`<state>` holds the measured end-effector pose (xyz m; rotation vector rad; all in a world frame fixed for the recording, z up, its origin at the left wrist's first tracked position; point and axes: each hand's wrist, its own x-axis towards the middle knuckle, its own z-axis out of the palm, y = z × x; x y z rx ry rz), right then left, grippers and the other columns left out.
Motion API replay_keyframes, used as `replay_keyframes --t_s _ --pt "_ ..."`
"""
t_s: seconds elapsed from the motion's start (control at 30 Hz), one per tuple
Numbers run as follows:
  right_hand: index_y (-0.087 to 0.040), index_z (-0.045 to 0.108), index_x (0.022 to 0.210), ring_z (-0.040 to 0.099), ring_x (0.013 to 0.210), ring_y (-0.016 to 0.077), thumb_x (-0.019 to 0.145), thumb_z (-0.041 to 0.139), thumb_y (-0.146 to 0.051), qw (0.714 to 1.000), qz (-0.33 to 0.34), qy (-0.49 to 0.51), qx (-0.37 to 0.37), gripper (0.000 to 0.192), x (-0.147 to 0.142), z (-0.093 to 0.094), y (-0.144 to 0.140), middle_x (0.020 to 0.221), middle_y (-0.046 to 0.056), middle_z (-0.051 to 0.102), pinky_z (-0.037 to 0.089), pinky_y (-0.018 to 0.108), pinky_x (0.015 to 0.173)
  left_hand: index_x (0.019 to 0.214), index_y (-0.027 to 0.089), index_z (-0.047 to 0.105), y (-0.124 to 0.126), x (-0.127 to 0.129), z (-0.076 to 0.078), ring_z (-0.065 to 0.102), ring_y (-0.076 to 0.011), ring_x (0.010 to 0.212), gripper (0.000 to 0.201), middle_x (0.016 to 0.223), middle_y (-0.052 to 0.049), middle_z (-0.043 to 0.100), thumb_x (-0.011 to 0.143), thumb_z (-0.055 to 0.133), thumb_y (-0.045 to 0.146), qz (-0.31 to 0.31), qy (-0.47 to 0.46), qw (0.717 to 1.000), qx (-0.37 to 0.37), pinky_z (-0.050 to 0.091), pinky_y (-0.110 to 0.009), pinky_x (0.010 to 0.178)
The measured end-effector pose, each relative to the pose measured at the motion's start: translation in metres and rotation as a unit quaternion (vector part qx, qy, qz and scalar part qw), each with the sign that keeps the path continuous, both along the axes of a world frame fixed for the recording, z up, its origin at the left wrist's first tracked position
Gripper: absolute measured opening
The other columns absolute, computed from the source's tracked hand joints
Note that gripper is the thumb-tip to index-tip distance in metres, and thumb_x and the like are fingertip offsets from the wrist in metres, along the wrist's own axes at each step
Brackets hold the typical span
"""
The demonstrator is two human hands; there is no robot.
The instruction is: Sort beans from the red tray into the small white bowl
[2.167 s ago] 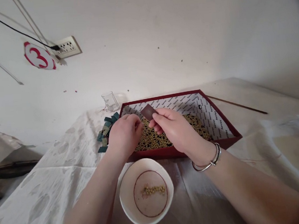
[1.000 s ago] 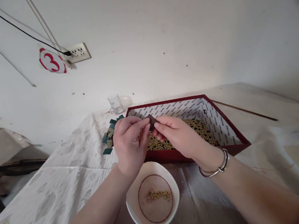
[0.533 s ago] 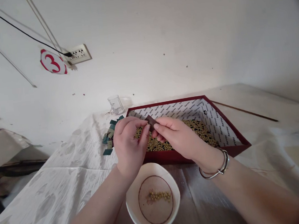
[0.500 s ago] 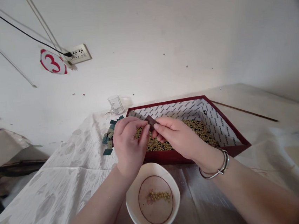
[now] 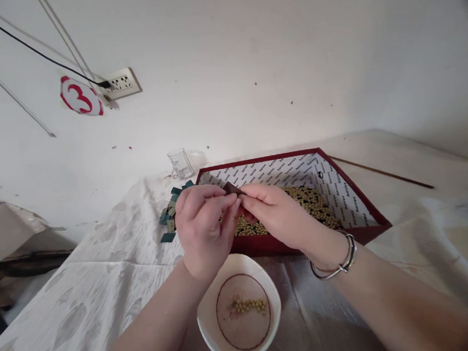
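Both hands meet above the near edge of a red tray. The right hand has its thumb and forefinger pinched together on a small dark brown card, which sticks out up and to the left of that grip. The left hand has its fingers curled in toward the same card, fingertips touching or just beside the right thumb; whether they clamp the card too cannot be told. A silver bangle circles the right wrist.

Directly beneath and behind the grip, the tray holds a heap of yellow and black beans on printed lining paper. Below the grip, nearer the person, a white bowl sits on the desk with a few yellow beans in its middle. Left of the grip lies a pile of small teal cards, and beyond it a small clear glass stands by the wall. Far right of the grip a thin stick lies on the desk.
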<state>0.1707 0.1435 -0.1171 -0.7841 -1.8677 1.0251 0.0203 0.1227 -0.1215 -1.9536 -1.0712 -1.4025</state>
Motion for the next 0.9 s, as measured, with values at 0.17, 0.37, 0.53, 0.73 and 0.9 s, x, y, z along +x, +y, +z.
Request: replay_keyframes --t_s 0.17,0.37,0.53,0.73,0.9 --pt "-0.019 0.048 0.066 0.047 0.06 0.011 0.088 0.04 -0.023 1.0 0.004 0.011 -0.016 0.024 0.001 0.002 -0.002 0.061 -0.003 0.048 0.037 0.025 0.057 0.081 0.019 0.062 0.001 0.002 0.0 0.055 -0.0137 0.084 0.009 0.088 -0.002 0.059 0.073 0.066 0.016 0.013 -0.016 0.999 -0.029 0.046 -0.03 0.076" --pt "-0.019 0.053 0.067 0.05 0.059 0.0108 0.086 0.043 -0.025 0.998 0.001 0.036 -0.059 0.023 -0.001 0.0 0.0 0.063 -0.002 0.054 0.041 0.025 0.057 0.082 0.018 0.059 0.0 0.003 0.003 0.056 -0.013 0.084 0.004 0.085 -0.002 0.06 0.079 0.059 0.021 0.003 -0.046 0.995 -0.092 0.046 -0.028 0.077" --pt "-0.018 0.053 0.07 0.05 0.058 0.0103 0.085 0.041 -0.025 0.988 -0.08 0.081 -0.107 0.02 -0.004 -0.002 0.003 0.07 0.001 0.058 0.041 0.024 0.054 0.093 0.02 0.054 0.004 -0.001 0.007 0.056 -0.012 0.081 0.013 0.088 -0.001 0.061 0.085 0.047 0.027 0.052 -0.087 0.959 -0.263 0.044 -0.026 0.072" --pt "-0.019 0.051 0.066 0.049 0.056 0.0097 0.083 0.043 -0.026 0.98 -0.111 0.107 -0.125 0.02 -0.005 0.0 0.001 0.068 0.0 0.058 0.041 0.024 0.052 0.078 0.021 0.059 0.013 -0.011 0.008 0.051 -0.0092 0.055 0.013 0.064 0.005 0.059 0.079 0.05 0.031 0.041 0.011 0.892 -0.45 0.036 -0.022 0.05" --pt "-0.018 0.052 0.065 0.049 0.056 0.0095 0.083 0.043 -0.024 0.982 -0.104 0.1 -0.121 0.021 -0.004 0.002 -0.001 0.067 0.0 0.059 0.041 0.024 0.052 0.077 0.022 0.062 0.02 -0.01 0.01 0.05 -0.0092 0.054 0.015 0.063 0.005 0.06 0.075 0.05 0.031 0.039 0.114 0.835 -0.538 0.032 -0.022 0.049"
